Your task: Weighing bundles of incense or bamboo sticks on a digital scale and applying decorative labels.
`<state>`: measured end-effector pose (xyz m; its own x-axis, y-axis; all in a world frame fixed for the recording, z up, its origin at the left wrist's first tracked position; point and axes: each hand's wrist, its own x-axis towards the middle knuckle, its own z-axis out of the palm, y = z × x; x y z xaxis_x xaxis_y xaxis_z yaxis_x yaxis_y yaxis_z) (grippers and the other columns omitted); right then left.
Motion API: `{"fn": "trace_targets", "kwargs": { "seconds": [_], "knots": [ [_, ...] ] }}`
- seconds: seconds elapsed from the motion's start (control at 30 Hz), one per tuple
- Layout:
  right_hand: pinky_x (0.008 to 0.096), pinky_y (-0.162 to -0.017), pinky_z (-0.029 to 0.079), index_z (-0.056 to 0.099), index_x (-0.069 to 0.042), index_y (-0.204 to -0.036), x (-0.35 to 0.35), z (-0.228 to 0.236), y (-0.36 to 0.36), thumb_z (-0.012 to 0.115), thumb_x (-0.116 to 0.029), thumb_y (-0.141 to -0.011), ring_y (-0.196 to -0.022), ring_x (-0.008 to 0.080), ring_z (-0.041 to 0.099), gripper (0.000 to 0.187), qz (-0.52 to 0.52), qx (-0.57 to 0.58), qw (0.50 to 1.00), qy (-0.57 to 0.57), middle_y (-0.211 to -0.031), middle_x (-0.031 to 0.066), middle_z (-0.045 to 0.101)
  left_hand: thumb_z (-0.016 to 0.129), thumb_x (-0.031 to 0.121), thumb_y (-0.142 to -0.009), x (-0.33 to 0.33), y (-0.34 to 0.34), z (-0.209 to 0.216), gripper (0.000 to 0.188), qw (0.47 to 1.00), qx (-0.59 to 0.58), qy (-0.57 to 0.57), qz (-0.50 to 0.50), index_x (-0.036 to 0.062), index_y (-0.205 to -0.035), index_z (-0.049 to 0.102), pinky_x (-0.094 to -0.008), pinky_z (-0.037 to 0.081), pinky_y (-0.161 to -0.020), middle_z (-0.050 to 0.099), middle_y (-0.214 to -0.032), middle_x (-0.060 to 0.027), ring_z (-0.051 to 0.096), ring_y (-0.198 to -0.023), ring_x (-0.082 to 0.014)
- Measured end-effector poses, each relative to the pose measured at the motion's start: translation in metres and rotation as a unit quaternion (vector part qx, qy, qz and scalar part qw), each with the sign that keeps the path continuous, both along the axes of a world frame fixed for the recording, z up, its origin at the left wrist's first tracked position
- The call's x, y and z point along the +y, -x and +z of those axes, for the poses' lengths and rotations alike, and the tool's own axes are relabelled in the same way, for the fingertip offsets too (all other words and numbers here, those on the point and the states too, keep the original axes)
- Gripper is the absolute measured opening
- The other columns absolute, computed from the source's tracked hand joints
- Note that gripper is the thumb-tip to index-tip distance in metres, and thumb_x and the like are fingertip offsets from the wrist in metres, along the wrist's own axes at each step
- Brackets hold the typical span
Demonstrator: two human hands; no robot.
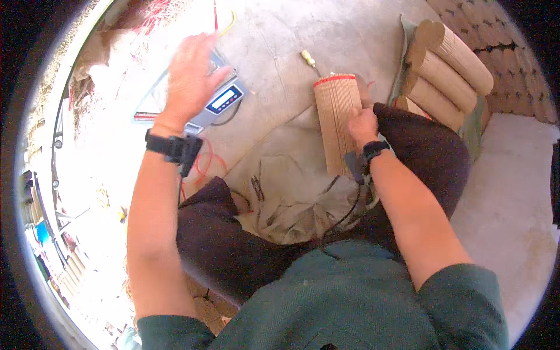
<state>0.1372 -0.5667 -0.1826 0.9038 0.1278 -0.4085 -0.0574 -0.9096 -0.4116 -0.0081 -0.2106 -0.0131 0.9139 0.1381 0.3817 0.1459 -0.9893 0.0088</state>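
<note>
The right hand (pixel 363 125) had its grip closed on the edge of the bundle (pixel 333 111), beside the right knee (pixel 423 131). The left hand (pixel 192 73), spread wide, was over the scale (pixel 225 99). Held one-sided, the bundle could, I thought, tip.

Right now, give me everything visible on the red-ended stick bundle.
The stick bundle looks like many slender tan sticks packed side by side, wood-like and finely ribbed lengthwise. A red strip crosses its far end; whether it is tape or paint is unclear. Its long axis runs roughly away from the person, far end slightly to the left. It sits left of the person's right knee. The right hand touches its right side; the wrist device hides part of the near end.
</note>
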Motion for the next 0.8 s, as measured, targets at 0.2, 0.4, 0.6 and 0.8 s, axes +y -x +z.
{"fn": "trace_targets", "kwargs": {
  "seconds": [0.2,0.4,0.6,0.8],
  "knots": [
    [0.0430,-0.096,0.041,0.050,0.014,-0.116,-0.028,-0.076,-0.016,0.051,-0.043,-0.087,-0.115,0.0418,0.052,0.064,-0.085,0.041,0.994,-0.056,-0.118,0.0340,0.053,0.063,0.034,-0.086,-0.086,-0.016,-0.043,0.056,0.856,0.212,0.472,-0.009,0.0010,-0.129,0.046,-0.0371,0.044,-0.091,0.058,-0.118,-0.0188,0.057,-0.106,-0.0292],
    [0.0439,-0.103,0.035,0.046,0.009,-0.126,-0.020,-0.031,-0.012,0.041,-0.051,-0.091,-0.125,0.0437,0.041,0.070,-0.064,0.115,0.988,-0.080,-0.132,0.0304,0.044,0.059,0.040,-0.089,-0.127,0.020,-0.122,0.051,0.675,0.290,0.672,0.094,0.0036,-0.124,0.049,-0.0300,0.046,-0.081,0.061,-0.108,-0.0093,0.058,-0.095,-0.0168],
    [0.0473,-0.092,0.042,0.059,0.007,-0.104,-0.001,-0.019,-0.001,0.037,-0.052,-0.092,-0.105,0.0471,0.053,0.064,0.072,0.087,0.991,-0.075,-0.106,0.0316,0.058,0.056,0.049,-0.089,-0.164,0.055,-0.158,0.048,0.529,0.273,0.780,0.194,0.0075,-0.114,0.053,-0.0272,0.043,-0.077,0.058,-0.101,-0.0014,0.054,-0.090,-0.0121],
    [0.0451,-0.078,0.044,0.060,0.006,-0.095,0.009,-0.042,0.022,0.039,-0.048,-0.094,-0.088,0.0354,0.061,0.058,0.057,-0.010,0.997,-0.057,-0.088,0.0223,0.063,0.055,0.052,-0.089,-0.162,0.056,-0.188,0.052,0.541,0.192,0.763,0.296,0.0092,-0.117,0.053,-0.0318,0.040,-0.080,0.056,-0.102,-0.0006,0.049,-0.095,-0.0137]
  ]
}}
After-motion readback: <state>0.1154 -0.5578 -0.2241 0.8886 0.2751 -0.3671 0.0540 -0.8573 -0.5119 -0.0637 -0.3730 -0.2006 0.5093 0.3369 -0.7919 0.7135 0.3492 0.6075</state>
